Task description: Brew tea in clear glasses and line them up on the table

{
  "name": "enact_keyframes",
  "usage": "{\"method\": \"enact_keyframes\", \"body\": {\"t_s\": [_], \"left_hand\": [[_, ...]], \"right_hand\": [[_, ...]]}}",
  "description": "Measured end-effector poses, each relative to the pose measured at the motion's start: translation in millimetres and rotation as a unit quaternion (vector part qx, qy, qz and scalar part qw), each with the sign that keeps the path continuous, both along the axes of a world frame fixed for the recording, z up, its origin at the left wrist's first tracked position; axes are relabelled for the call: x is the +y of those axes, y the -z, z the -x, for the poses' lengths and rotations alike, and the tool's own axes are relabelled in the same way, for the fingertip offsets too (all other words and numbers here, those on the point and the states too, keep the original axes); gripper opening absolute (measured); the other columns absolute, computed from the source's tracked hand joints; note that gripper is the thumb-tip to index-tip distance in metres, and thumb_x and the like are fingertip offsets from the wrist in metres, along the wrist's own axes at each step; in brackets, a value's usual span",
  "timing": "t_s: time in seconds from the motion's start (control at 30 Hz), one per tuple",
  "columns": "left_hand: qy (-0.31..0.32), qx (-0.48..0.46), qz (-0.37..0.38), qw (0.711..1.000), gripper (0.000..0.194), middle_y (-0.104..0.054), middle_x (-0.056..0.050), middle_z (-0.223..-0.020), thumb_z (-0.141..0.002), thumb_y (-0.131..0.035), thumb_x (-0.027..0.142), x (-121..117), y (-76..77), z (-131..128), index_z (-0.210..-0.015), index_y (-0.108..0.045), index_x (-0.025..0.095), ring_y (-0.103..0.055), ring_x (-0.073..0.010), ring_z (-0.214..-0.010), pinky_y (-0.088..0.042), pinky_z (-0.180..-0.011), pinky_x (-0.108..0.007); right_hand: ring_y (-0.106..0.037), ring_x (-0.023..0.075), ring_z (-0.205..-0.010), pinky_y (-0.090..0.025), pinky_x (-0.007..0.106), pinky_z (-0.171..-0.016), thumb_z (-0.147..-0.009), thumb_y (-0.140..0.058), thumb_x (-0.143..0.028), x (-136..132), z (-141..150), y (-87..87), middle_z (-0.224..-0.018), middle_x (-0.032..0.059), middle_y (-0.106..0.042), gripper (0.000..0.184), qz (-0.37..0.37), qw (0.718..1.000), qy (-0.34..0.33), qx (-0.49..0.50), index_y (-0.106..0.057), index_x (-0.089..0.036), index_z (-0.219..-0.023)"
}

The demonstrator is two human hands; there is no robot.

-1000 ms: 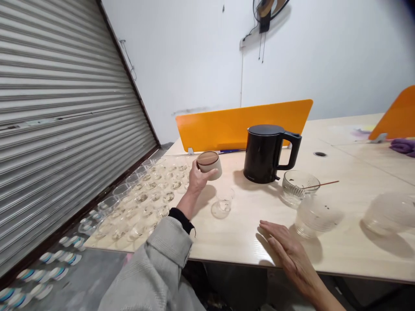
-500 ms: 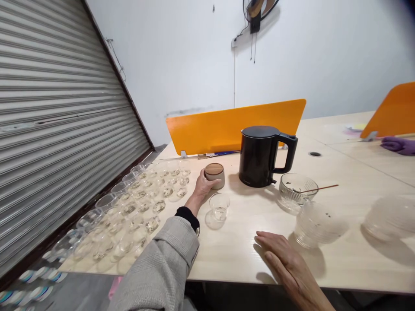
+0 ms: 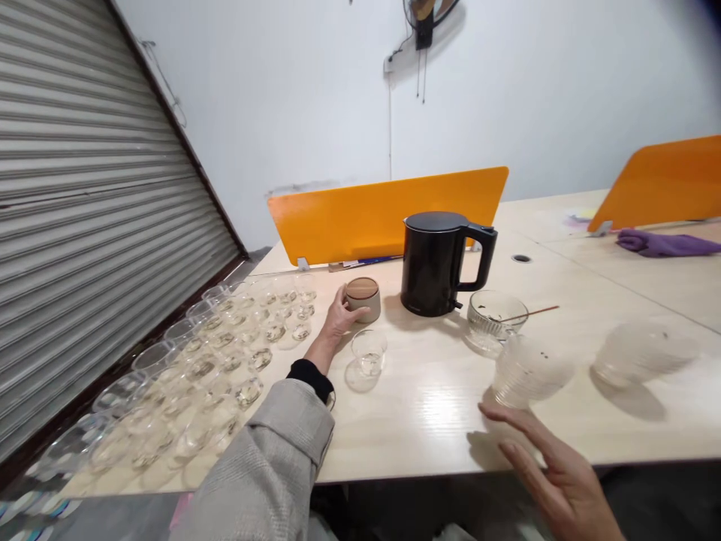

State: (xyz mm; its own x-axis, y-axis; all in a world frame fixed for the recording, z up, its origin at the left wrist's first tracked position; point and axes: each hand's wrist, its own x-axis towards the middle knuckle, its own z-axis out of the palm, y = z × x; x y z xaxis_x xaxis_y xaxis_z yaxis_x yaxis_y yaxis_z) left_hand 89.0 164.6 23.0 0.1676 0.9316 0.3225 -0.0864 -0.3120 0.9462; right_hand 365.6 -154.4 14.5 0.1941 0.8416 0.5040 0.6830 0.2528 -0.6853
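Note:
My left hand (image 3: 341, 319) grips the side of a small beige canister with a wooden lid (image 3: 362, 299), which stands on the pale wooden table (image 3: 428, 421). A small clear glass cup (image 3: 369, 353) stands just below that hand, apart from it. My right hand (image 3: 549, 469) hovers near the table's front edge with its fingers spread, holding nothing. Nearest to it is a ribbed glass tumbler (image 3: 529, 372) with dark specks on it. The fingertips appear not to touch the tumbler.
A black electric kettle (image 3: 433, 263) stands behind the cup, beside a ribbed glass bowl (image 3: 496, 315) holding a thin stick. Several clear glass cups (image 3: 214, 376) fill the table's left end, against a roll-up shutter (image 3: 95, 210). Orange dividers and a purple cloth (image 3: 662, 243) stand beyond.
The canister has come down from the air onto the table, with my left hand still on it. My right hand has lifted and spread its fingers. The view has turned rightward.

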Motion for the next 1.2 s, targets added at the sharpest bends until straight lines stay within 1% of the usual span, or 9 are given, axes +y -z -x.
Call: {"method": "enact_keyframes", "body": {"t_s": [0.13,0.2,0.3,0.4,0.5,0.6,0.77,1.07,1.2], "left_hand": [[-0.089,0.026,0.013,0.996,0.085,-0.043,-0.017,-0.161,-0.075,-0.087,0.046,-25.5,-13.1,12.7,-0.148,-0.045,0.031,-0.042,-0.0324,-0.148,-0.045,-0.112,-0.051],[-0.138,0.03,0.002,0.99,0.078,-0.041,-0.018,-0.163,-0.082,-0.082,0.05,-41.9,-23.4,18.9,-0.148,-0.046,0.029,-0.04,-0.0311,-0.15,-0.039,-0.118,-0.051],[-0.203,-0.011,-0.048,0.978,0.07,-0.047,-0.018,-0.159,-0.089,-0.074,0.051,-76.9,-39.7,25.4,-0.149,-0.047,0.025,-0.045,-0.0278,-0.147,-0.037,-0.121,-0.046],[-0.197,-0.011,-0.106,0.975,0.064,-0.05,-0.013,-0.158,-0.096,-0.068,0.049,-124.4,-46.2,28.3,-0.152,-0.044,0.028,-0.046,-0.0258,-0.147,-0.036,-0.123,-0.045],[-0.186,0.026,-0.131,0.973,0.063,-0.052,-0.011,-0.157,-0.095,-0.069,0.047,-169.9,-33.3,29.6,-0.151,-0.046,0.028,-0.044,-0.0263,-0.149,-0.032,-0.126,-0.045],[-0.17,0.061,-0.098,0.979,0.063,-0.052,-0.01,-0.156,-0.094,-0.069,0.049,-197.2,-7.0,31.9,-0.15,-0.047,0.029,-0.047,-0.0276,-0.147,-0.033,-0.125,-0.048],[-0.145,0.078,-0.011,0.986,0.059,-0.053,-0.01,-0.156,-0.095,-0.067,0.052,-204.1,22.9,36.9,-0.147,-0.048,0.032,-0.048,-0.0283,-0.146,-0.036,-0.124,-0.052],[-0.149,0.076,0.01,0.986,0.056,-0.057,-0.011,-0.152,-0.094,-0.067,0.054,-201.7,20.4,36.2,-0.143,-0.054,0.03,-0.051,-0.0292,-0.143,-0.039,-0.121,-0.052],[-0.144,0.082,0.009,0.986,0.055,-0.057,-0.01,-0.151,-0.093,-0.067,0.054,-202.8,19.4,34.0,-0.141,-0.056,0.03,-0.051,-0.0292,-0.143,-0.039,-0.122,-0.052]], "right_hand": [[-0.072,0.0318,-0.095,-0.058,0.051,-0.093,-0.092,-0.062,-0.058,-22.4,-19.4,-6.5,-0.107,0.0074,-0.074,0.035,-0.033,0.975,0.216,0.037,-0.069,-0.031,-0.114],[-0.071,0.0325,-0.097,-0.055,0.055,-0.096,-0.09,-0.064,-0.059,-21.4,-26.3,-10.3,-0.114,0.0097,-0.071,0.046,-0.063,0.958,0.273,0.057,-0.064,-0.028,-0.123],[-0.066,0.0346,-0.115,-0.053,0.057,-0.102,-0.085,-0.071,-0.059,-7.1,-35.3,-11.8,-0.135,0.0131,-0.063,0.071,-0.066,0.963,0.249,0.082,-0.052,-0.026,-0.145],[-0.056,0.0382,-0.132,-0.049,0.059,-0.107,-0.079,-0.076,-0.062,11.8,-42.6,-8.3,-0.151,0.0172,-0.053,0.097,-0.01,0.975,0.194,0.111,-0.036,-0.024,-0.158],[-0.054,0.0429,-0.135,-0.046,0.063,-0.109,-0.071,-0.081,-0.067,26.5,-46.9,-4.4,-0.152,0.0225,-0.052,0.116,0.048,0.972,0.175,0.151,-0.028,-0.02,-0.163],[-0.055,0.0436,-0.135,-0.047,0.062,-0.109,-0.068,-0.085,-0.064,34.9,-48.6,-1.6,-0.151,0.025,-0.053,0.12,0.053,0.972,0.144,0.18,-0.028,-0.019,-0.163],[-0.06,0.038,-0.131,-0.049,0.055,-0.11,-0.071,-0.087,-0.058,40.2,-50.3,4.3,-0.147,0.0213,-0.058,0.108,0.035,0.977,0.096,0.187,-0.036,-0.02,-0.159],[-0.07,0.0341,-0.112,-0.056,0.053,-0.1,-0.07,-0.086,-0.059,24.8,-76.4,3.3,-0.135,0.0143,-0.067,0.097,0.028,0.97,0.189,0.154,-0.047,-0.024,-0.152],[-0.071,0.0354,-0.114,-0.059,0.052,-0.099,-0.072,-0.087,-0.055,17.7,-91.9,5.0,-0.133,0.0143,-0.07,0.09,0.019,0.964,0.176,0.196,-0.051,-0.025,-0.148]]}}
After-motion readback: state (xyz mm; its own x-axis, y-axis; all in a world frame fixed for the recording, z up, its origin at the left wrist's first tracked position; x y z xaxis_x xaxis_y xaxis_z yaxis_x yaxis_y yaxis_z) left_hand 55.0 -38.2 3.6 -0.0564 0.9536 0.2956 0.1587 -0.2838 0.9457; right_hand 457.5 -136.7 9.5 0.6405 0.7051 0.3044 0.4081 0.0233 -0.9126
